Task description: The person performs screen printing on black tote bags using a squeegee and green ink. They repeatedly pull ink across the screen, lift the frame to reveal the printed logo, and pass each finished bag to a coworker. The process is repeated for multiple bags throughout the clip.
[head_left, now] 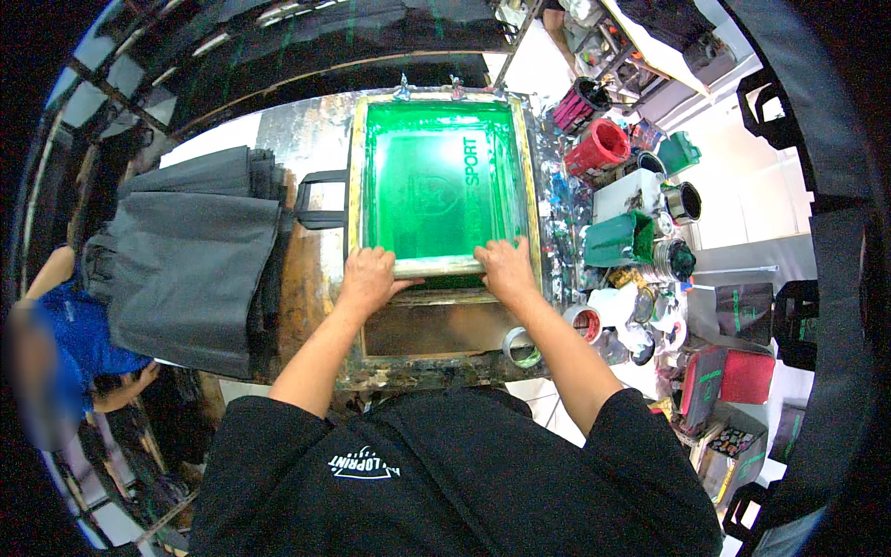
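A screen-printing frame (530, 176) lies on the worktable, its mesh coated with wet green ink (408, 204). Faint lettering and an emblem show in the mesh. Across the near end of the mesh rests a squeegee (436, 266). My left hand (369, 278) is closed round its left end, and my right hand (508, 271) grips the right end. From under the frame's left side sticks out the black handle (322, 220) of a bag; the rest of that bag is hidden.
A pile of black fabric bags (186, 269) covers the table's left part. Ink tubs, such as a red one (599, 148) and a green one (620, 239), crowd the right edge. Rolls of tape (522, 347) lie by my right forearm. Another person in blue (79, 334) is at far left.
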A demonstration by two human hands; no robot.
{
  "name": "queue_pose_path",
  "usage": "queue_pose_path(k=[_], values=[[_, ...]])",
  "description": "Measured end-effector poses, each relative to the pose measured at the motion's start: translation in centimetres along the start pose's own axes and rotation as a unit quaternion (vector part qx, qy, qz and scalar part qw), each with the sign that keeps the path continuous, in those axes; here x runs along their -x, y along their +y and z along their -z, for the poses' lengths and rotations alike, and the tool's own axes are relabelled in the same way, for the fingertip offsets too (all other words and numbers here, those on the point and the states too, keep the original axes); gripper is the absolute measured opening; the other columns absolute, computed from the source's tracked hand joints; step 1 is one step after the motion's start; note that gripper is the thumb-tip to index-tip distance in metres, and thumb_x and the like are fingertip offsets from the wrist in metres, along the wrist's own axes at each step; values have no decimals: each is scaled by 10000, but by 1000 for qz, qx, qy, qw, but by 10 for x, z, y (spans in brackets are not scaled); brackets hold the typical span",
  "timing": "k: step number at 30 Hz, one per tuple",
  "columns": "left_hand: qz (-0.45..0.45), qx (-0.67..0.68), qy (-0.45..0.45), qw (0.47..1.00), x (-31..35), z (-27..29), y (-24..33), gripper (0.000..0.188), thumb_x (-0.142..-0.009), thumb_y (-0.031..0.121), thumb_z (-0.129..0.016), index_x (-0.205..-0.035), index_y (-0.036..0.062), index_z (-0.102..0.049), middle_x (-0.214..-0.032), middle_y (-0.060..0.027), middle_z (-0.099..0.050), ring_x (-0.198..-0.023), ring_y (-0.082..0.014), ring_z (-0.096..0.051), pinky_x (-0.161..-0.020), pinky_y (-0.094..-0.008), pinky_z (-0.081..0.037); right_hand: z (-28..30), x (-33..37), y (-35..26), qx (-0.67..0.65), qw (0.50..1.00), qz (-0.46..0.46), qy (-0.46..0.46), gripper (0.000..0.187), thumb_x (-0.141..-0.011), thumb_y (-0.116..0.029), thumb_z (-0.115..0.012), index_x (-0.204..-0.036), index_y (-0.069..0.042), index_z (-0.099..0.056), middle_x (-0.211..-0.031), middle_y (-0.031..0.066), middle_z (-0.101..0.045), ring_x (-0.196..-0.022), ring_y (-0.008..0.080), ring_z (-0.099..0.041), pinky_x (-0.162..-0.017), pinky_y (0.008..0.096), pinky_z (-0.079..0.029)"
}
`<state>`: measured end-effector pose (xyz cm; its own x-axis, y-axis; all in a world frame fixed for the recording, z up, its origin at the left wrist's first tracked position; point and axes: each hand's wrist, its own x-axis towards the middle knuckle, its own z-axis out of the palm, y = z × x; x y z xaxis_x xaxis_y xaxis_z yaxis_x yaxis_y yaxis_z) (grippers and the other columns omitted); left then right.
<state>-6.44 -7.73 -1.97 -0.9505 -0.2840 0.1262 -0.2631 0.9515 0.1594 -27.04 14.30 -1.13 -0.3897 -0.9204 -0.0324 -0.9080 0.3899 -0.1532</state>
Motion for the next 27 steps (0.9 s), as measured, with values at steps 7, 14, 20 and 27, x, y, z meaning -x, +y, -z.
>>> queue_pose_path(k=[7, 14, 20, 27], values=[[22, 2, -40, 999, 4, 10, 2, 558, -770, 622, -817, -844, 79, -714, -835, -96, -677, -861, -290, -676, -844, -440, -502, -3, 3, -3, 35, 999, -6, -19, 368, -772, -153, -826, -1118, -164, -701, -998, 56, -696, -1035, 271, -682, -1012, 612, -408], [52, 54, -3, 997, 25, 8, 13, 755, -743, 648, -830, -1185, 50, -696, -1112, -124, -650, -1103, -312, -608, -979, -462, -458, -5, 19, -8, 44, 998, -8, -50, 462, -810, -220, -810, -1248, -169, -674, -1106, 79, -685, -1088, 279, -657, -976, 557, -421], [197, 69, 112, 972, 92, -10, -10, 981, -637, 589, -931, -1393, 59, -600, -1294, -153, -579, -1208, -368, -532, -1047, -506, -413, 0, 45, -11, 4, 998, 67, 9, 539, -803, -305, -834, -1275, -165, -614, -1225, 99, -611, -1159, 294, -596, -1029, 535, -405], [190, 67, 19, 979, 106, -43, -43, 933, -602, 527, -957, -1373, 100, -650, -1214, -131, -585, -1156, -361, -526, -990, -495, -403, -11, 56, -33, -19, 999, 32, 36, 504, -822, -254, -791, -1294, -191, -626, -1211, 62, -622, -1148, 270, -590, -1067, 585, -370]])
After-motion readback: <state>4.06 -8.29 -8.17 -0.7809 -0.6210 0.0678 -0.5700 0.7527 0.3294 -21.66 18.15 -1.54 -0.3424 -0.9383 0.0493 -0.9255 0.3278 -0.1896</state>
